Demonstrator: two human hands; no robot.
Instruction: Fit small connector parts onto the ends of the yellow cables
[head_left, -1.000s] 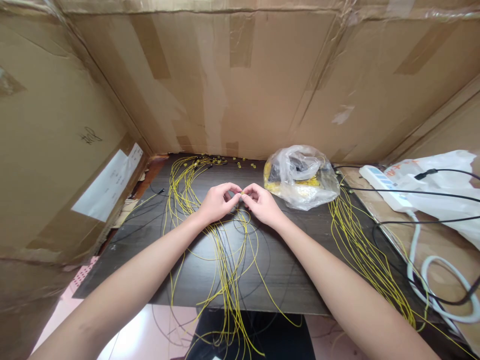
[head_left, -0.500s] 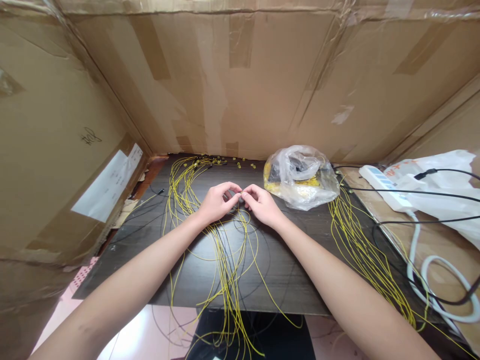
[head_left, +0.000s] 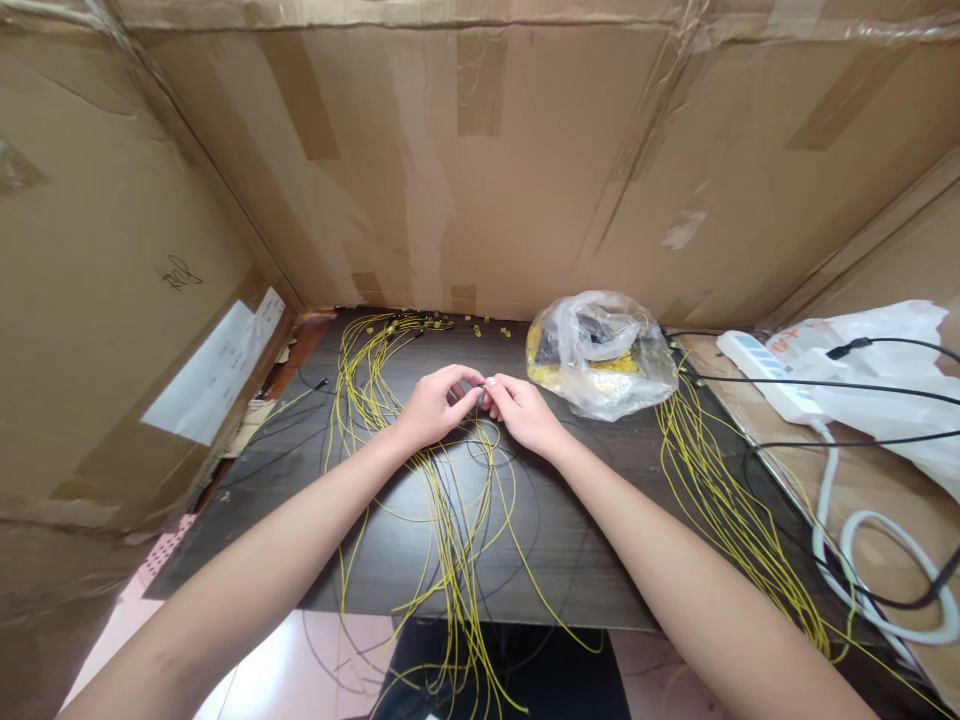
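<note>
Over the middle of the dark table, my left hand [head_left: 439, 405] and my right hand [head_left: 523, 412] meet at the fingertips, both closed in a pinch. Between them sits a tiny dark piece, mostly hidden by the fingers; it looks like the end of a thin wire, though its exact kind is too small to tell. Just below, thin yellow wires [head_left: 457, 530] curl and run in a loose bundle over the table's front edge. Another bunch of yellow wires [head_left: 367, 370] with dark tips lies left of my hands.
Small yellow pieces [head_left: 478, 331] lie along the back cardboard wall [head_left: 420, 180]. A clear plastic bag [head_left: 611, 385] with yellow and black contents stands right of my hands. More yellow wires [head_left: 720, 510], a white power strip [head_left: 772, 375] and black cables [head_left: 840, 384] are farther right.
My right thumb and fingers have shifted slightly at the pinch, and the small piece between the fingertips looks darker. The wires and bag have stayed put.
</note>
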